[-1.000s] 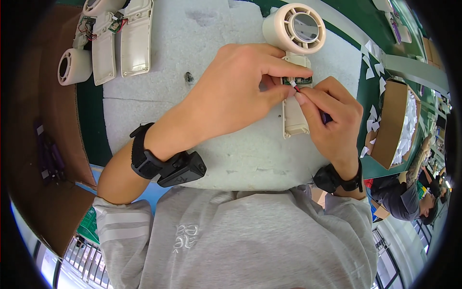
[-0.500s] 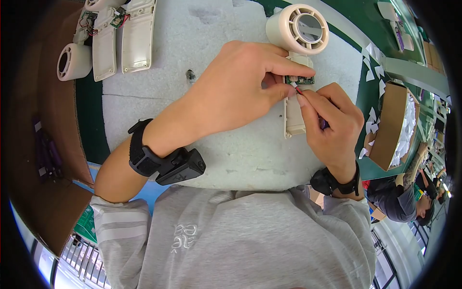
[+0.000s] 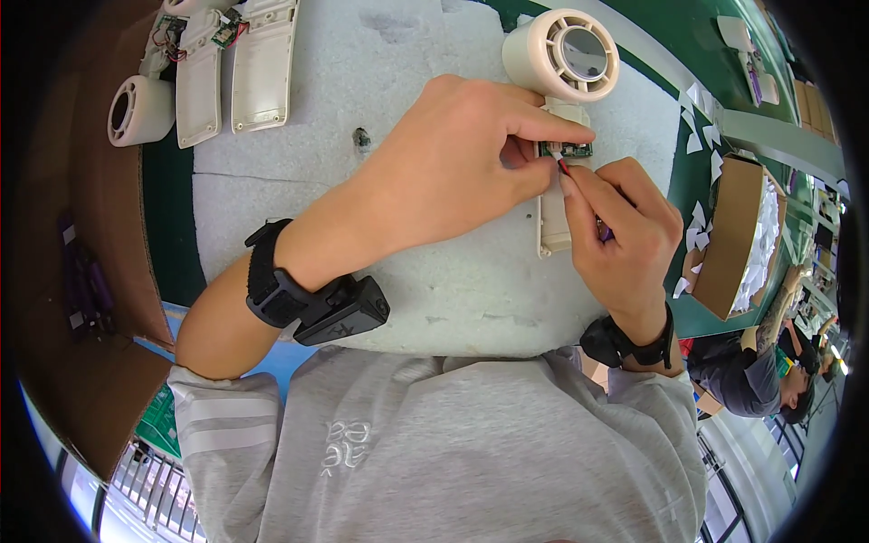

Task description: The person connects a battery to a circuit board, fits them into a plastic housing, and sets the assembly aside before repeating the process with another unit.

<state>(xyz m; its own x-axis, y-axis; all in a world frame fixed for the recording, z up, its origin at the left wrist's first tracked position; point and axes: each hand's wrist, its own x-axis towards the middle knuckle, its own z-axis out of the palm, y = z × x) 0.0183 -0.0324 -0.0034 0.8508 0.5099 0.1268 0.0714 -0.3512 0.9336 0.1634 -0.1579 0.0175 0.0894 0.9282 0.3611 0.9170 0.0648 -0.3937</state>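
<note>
1. Pinching a thin red-and-black wire (image 3: 565, 169) between thumb and forefinger of the right hand (image 3: 629, 231), just below a small white plug (image 3: 556, 156).
2. Laid over from the left with the left hand (image 3: 448, 154), thumb and forefinger spread apart across a green circuit board (image 3: 577, 149); cannot tell about anything gripped by the curled fingers behind.
3. Lying toward the upper right of the pale foam pad (image 3: 434, 299): a cream fan (image 3: 529, 59), with round ribbed head uppermost and opened handle (image 3: 554, 231) below, nearer the body.
4. Standing in the way: both hands, covering parts of board, plug and handle. Showing beside the right palm, something purple (image 3: 604, 233) (too hidden to name).
5. At upper left, beside and partly on the pad: cream handle shells (image 3: 262, 77), wired boards (image 3: 228, 33) and another fan head (image 3: 149, 110).
6. Along the left rim, a brown cardboard box (image 3: 90, 389) with dark purple pieces (image 3: 93, 285) inside.
7. To the right, near the pad: a carton (image 3: 727, 240) of white pieces (image 3: 759, 244), with loose white scraps (image 3: 697, 237) on the green table (image 3: 697, 312). Farther off, another person (image 3: 738, 376).
</note>
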